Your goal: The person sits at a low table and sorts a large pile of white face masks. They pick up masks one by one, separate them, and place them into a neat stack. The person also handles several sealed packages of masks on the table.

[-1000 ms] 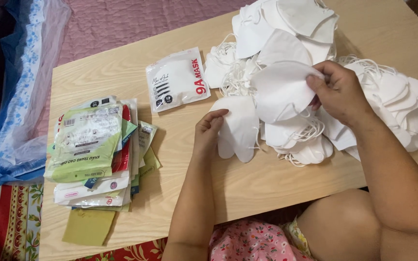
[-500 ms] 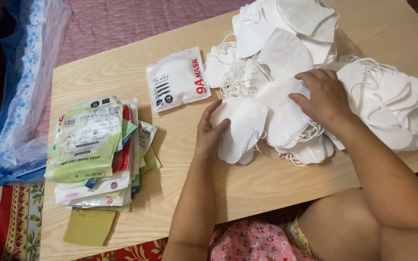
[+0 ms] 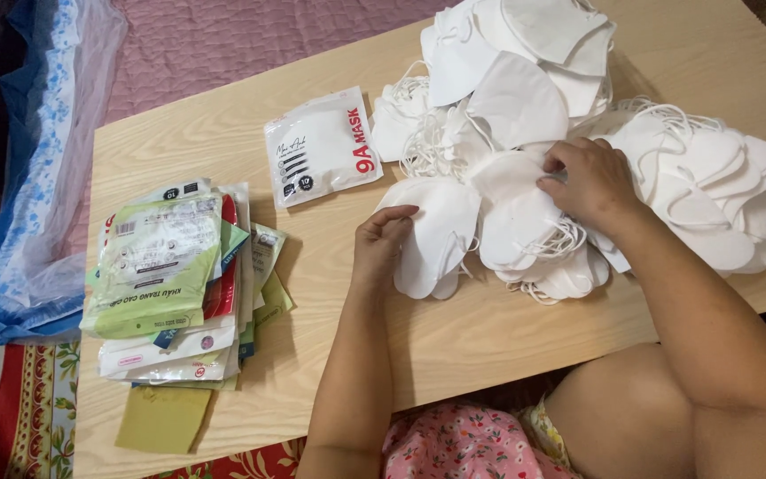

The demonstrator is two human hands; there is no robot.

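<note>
Right fingers [image 3: 558,168] curled, had lowered lifted white mask [image 3: 516,208] onto pile on table [image 3: 489,337]. Left fingers [image 3: 396,222] bent, pinning neighbouring folded mask [image 3: 436,235]. Stacking went on; sealed pack [image 3: 321,146] untouched.

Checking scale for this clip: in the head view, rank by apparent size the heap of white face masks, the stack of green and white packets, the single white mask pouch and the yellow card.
1. Heap of white face masks
2. Stack of green and white packets
3. Single white mask pouch and yellow card: these look alike, and the card is partly tucked under the stack, so unranked.
</note>
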